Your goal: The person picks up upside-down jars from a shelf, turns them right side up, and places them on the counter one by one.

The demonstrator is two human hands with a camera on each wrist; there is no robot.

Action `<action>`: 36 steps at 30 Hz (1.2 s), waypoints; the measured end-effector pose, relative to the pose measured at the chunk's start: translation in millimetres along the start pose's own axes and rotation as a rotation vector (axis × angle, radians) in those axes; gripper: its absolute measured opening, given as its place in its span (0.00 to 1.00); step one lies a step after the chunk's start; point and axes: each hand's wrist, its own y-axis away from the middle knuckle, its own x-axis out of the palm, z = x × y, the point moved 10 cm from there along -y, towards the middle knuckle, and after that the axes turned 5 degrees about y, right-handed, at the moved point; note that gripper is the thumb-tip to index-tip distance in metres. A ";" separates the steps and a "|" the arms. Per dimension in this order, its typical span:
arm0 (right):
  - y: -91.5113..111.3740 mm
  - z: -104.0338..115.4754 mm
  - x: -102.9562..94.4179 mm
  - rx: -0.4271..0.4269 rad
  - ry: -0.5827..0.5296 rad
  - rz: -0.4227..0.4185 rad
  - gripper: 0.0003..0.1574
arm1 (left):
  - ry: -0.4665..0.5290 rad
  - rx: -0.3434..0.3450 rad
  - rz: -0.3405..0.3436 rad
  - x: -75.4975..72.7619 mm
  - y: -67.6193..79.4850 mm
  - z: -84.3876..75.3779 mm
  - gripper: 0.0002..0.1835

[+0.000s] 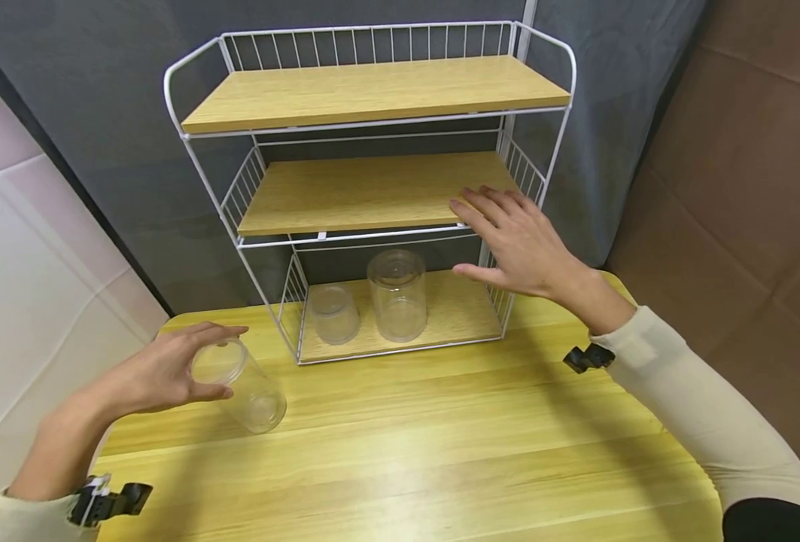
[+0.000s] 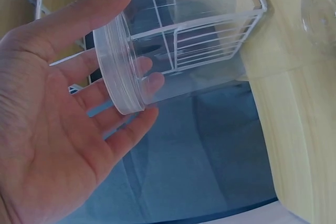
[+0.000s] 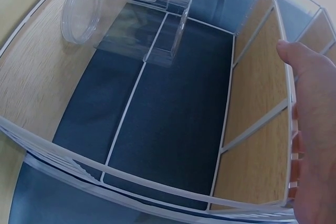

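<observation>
Clear jar [image 1: 257, 397] near the worktop [image 1: 400, 452]'s left edge, by the front left corner of the white rack [image 1: 372, 92]. Left hand [image 1: 169, 366] curved round the jar's top, thumb one side, fingers the other. Right hand [image 1: 524, 245]: fingers apart, nothing held, at the right end of the middle shelf [image 1: 366, 192]'s front edge; contact cannot be told. Bottom shelf [image 1: 463, 309]: small jar [image 1: 335, 320] toward left edge, bigger jar [image 1: 398, 305] beside it.

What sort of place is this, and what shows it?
Probably an indoor work corner: a yellow wood-grain table, a white wire rack with three wooden shelves, and a dark grey backdrop behind.
</observation>
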 end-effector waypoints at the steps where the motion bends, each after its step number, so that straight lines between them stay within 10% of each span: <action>1: 0.3 0.3 0.1 0.000 0.001 -0.002 0.60 | 0.001 -0.002 0.002 0.1 0.1 -0.2 0.46; 17: 0.9 -0.2 0.8 0.016 0.006 -0.011 0.66 | 0.006 0.056 -0.283 -20.8 -13.1 -47.8 0.49; 36: 1.3 0.7 2.3 0.010 0.010 -0.025 0.61 | 0.229 -0.108 -0.453 23.1 -63.8 -57.3 0.56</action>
